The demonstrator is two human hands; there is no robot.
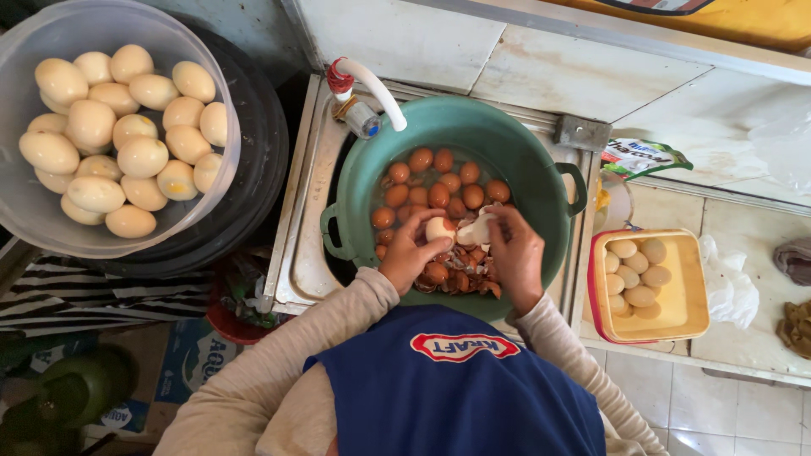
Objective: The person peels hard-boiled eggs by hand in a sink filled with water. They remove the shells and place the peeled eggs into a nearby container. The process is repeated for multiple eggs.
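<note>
The left hand point(408, 253) curls its fingers around a partly peeled egg point(440, 228), holding it just above the water. The right hand point(515, 253) pinches a pale piece of shell point(478, 230) at the egg's side, fingers nearly closed. Both hands work over a green basin point(541, 160) in the sink point(306, 211), with brown shells point(465, 274) under the hands and brown eggs point(439, 186) beyond. A white tap point(372, 84) reaches over the far rim. A yellow tub point(684, 295) and a clear bowl point(110, 228) hold peeled eggs.
</note>
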